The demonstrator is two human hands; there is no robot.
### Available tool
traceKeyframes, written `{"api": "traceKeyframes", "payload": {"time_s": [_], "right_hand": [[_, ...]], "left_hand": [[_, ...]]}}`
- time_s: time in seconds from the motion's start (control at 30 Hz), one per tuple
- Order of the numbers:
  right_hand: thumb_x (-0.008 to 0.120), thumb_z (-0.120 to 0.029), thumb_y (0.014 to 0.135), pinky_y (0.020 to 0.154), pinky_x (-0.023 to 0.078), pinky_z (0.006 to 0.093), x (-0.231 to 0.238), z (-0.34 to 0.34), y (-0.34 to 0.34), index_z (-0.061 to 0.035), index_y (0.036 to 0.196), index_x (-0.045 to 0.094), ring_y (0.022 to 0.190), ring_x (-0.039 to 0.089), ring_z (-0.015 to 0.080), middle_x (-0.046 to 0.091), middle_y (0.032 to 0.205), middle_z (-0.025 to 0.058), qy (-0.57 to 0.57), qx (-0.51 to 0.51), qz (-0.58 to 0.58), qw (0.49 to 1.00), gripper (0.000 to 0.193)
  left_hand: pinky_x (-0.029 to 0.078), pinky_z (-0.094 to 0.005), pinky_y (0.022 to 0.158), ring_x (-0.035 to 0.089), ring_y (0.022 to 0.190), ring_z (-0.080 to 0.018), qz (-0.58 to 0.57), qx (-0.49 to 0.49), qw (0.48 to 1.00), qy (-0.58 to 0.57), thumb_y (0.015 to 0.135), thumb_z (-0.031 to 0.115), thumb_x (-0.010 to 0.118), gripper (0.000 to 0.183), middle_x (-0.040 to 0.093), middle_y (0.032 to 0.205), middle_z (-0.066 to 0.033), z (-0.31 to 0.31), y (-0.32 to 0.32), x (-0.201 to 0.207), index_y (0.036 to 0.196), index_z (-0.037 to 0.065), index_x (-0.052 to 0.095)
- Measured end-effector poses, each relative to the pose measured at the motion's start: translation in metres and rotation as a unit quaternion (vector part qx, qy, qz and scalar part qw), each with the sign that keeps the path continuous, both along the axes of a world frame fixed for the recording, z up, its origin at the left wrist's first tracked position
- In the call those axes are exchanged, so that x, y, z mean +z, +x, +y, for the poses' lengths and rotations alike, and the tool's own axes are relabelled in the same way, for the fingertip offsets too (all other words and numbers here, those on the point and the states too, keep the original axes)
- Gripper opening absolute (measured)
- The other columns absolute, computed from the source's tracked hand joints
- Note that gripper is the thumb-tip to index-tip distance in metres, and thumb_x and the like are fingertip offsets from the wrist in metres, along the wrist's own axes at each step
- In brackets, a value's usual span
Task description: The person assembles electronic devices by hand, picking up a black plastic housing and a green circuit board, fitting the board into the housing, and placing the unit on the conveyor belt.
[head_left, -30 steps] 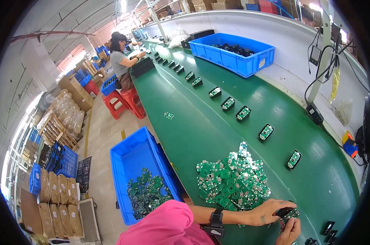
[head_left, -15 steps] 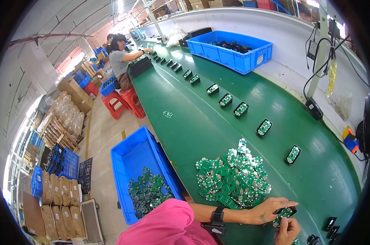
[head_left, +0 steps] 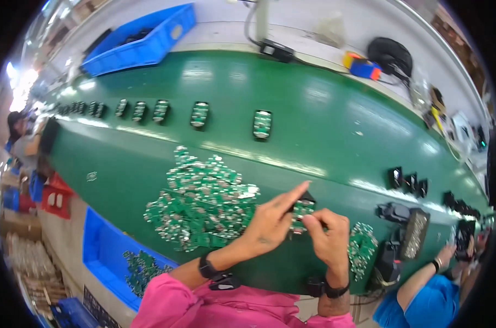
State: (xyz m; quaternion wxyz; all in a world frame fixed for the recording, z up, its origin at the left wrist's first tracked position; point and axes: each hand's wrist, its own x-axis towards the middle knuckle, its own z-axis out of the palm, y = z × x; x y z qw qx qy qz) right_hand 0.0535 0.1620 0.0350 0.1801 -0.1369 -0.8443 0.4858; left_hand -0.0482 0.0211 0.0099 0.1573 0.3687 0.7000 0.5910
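Note:
In front of me my left hand (head_left: 269, 225) is closed on a small black plastic housing (head_left: 309, 195), its index finger stretched out along the far side. A green circuit board (head_left: 302, 210) lies at the housing's opening. My right hand (head_left: 331, 236) pinches the board's near end between thumb and fingers. How deep the board sits in the housing I cannot tell. Left of my hands spreads a big heap of green circuit boards (head_left: 204, 202). A smaller pile of boards (head_left: 362, 246) lies just right of my right hand.
A row of housings with boards (head_left: 262, 124) runs away to the left. Black housings (head_left: 409, 181) stand at the right, near a co-worker's arm (head_left: 423, 284). Blue bins stand at the back left (head_left: 144, 46) and beside the bench (head_left: 103, 240). A black adapter (head_left: 276, 50) lies at the back.
My view has swung to the right, bringing the right-hand housings and a co-worker in blue into sight. My hands still hold the housing and the board together.

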Motion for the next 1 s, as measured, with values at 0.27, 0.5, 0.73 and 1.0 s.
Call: {"api": "traceKeyframes", "payload": {"time_s": [0.27, 0.5, 0.73, 1.0], "right_hand": [[0.071, -0.012, 0.09, 0.05, 0.04, 0.0275, 0.006, 0.005, 0.011, 0.0019, 0.081, 0.067, 0.051, 0.051, 0.0122, 0.058, 0.059, 0.0079, -0.062, -0.02, -0.037, 0.997, 0.017], [0.074, -0.015, 0.089, 0.048, 0.041, 0.0286, -0.001, 0.002, 0.011, 0.0011, 0.076, 0.065, 0.05, 0.053, 0.0135, 0.06, 0.059, 0.0073, 0.014, -0.047, -0.031, 0.998, 0.022], [0.066, -0.014, 0.093, 0.056, 0.051, 0.0363, -0.005, -0.012, 0.001, 0.0012, 0.12, 0.059, 0.06, 0.066, 0.0283, 0.066, 0.075, 0.0147, 0.005, -0.05, -0.043, 0.998, 0.031], [0.061, -0.005, 0.094, 0.07, 0.055, 0.0412, -0.016, -0.018, 0.0, 0.0017, 0.136, 0.048, 0.083, 0.069, 0.0369, 0.066, 0.104, 0.023, 0.012, -0.011, 0.04, 0.999, 0.045]], "left_hand": [[0.051, -0.0319, 0.085, 0.066, 0.098, -0.0298, -0.066, -0.07, 0.995, 0.017, 0.088, -0.009, 0.048, 0.067, 0.059, 0.125, -0.0199, 0.003, 0.005, 0.004, 0.151, 0.01, 0.04], [0.056, -0.0268, 0.064, 0.07, 0.08, -0.0145, -0.173, -0.092, 0.98, 0.019, 0.099, 0.01, 0.053, 0.04, 0.063, 0.117, -0.0128, -0.001, 0.004, 0.007, 0.139, 0.005, 0.05], [0.051, -0.025, 0.05, 0.067, 0.059, -0.0143, -0.252, -0.021, 0.967, 0.01, 0.103, 0.015, 0.05, 0.032, 0.067, 0.1, -0.0116, 0.003, 0.01, 0.006, 0.133, 0.003, 0.053], [0.053, -0.0284, 0.049, 0.068, 0.061, -0.0189, -0.019, 0.013, 0.995, 0.097, 0.101, 0.006, 0.051, 0.031, 0.067, 0.106, -0.0186, 0.001, 0.019, -0.01, 0.132, 0.003, 0.052]]}}
